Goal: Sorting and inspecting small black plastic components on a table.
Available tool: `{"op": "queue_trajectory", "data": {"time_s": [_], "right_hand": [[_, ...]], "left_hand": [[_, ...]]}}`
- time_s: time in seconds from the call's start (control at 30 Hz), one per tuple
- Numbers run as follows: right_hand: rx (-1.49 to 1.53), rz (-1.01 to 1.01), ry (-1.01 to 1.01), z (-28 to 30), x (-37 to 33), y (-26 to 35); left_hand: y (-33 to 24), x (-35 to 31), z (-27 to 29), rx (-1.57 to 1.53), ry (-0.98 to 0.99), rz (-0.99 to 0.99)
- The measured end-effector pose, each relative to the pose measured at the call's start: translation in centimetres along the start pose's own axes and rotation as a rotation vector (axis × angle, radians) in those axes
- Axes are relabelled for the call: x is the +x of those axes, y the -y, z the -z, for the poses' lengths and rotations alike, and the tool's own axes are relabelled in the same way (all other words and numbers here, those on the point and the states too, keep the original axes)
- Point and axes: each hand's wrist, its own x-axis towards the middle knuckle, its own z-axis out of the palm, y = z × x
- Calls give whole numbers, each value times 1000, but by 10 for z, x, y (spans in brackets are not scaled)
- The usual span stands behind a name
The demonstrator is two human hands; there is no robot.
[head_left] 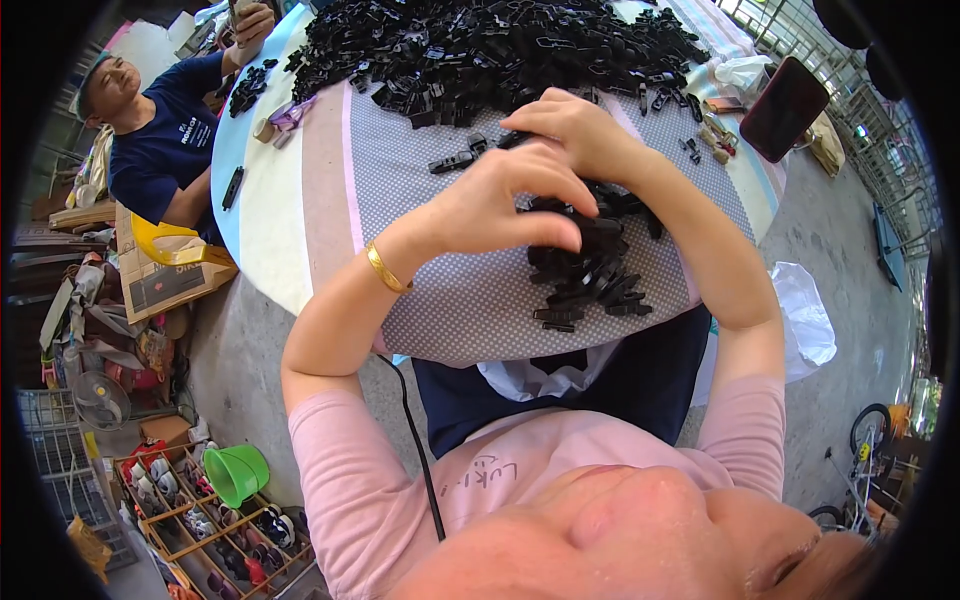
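Observation:
A big heap of small black plastic clips [500, 50] covers the far side of the table, and a smaller pile of clips [590, 265] lies near its front edge. Over the middle, my left hand [510, 195], with a gold bracelet at the wrist, has thumb and index finger spread above the smaller pile; its other fingers are partly hidden. My right hand [585, 135] is just beyond it, almost touching, fingers curled over a black clip [514, 139]. A few loose clips [458, 160] lie left of my hands.
The round table has a striped, dotted cloth [430, 310]. A phone [786, 108] on a stand is at the right, beside small wooden pieces [718, 145]. Across to the left sits another person [165, 145] holding a phone. A black cable [420, 440] hangs by my left side.

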Motion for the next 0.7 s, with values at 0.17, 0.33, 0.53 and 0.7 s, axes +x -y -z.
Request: {"op": "queue_trajectory", "data": {"time_s": [0.17,0.33,0.53,0.7], "right_hand": [[-114,-81,228,7,-1,18],[-84,-138,252,7,-5,18],[214,-218,-86,21,0,19],[841,-482,-253,28,7,22]], "left_hand": [[42,-4,30,561,-491,383],[76,-19,50,962,-447,570],[76,-16,55,666,-444,668],[59,-8,44,-363,-666,501]]}}
